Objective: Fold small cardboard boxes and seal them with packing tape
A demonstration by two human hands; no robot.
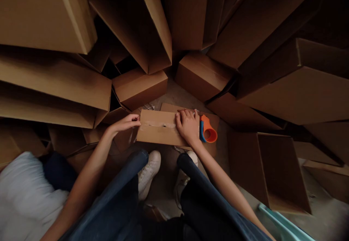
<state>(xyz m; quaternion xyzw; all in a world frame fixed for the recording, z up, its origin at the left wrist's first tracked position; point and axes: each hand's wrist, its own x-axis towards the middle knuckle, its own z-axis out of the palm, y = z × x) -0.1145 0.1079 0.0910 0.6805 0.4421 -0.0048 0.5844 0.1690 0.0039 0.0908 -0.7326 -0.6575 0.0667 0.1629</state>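
A small closed cardboard box (156, 128) lies on the floor in front of my feet, with a strip of clear tape (163, 125) along its top seam. My left hand (125, 123) grips the box's left end, fingers curled over the edge. My right hand (187, 124) lies flat on the right part of the top, fingers stretched out and pressing on the tape. An orange and blue tape dispenser (207, 130) rests just right of that hand, on a flat piece of cardboard (214, 119).
Piles of cardboard boxes (136, 88) rise all around, close on the left, back and right. An open empty box (275, 168) stands at the right. My white shoes (148, 172) are below the box. A pale green object (283, 226) shows at lower right.
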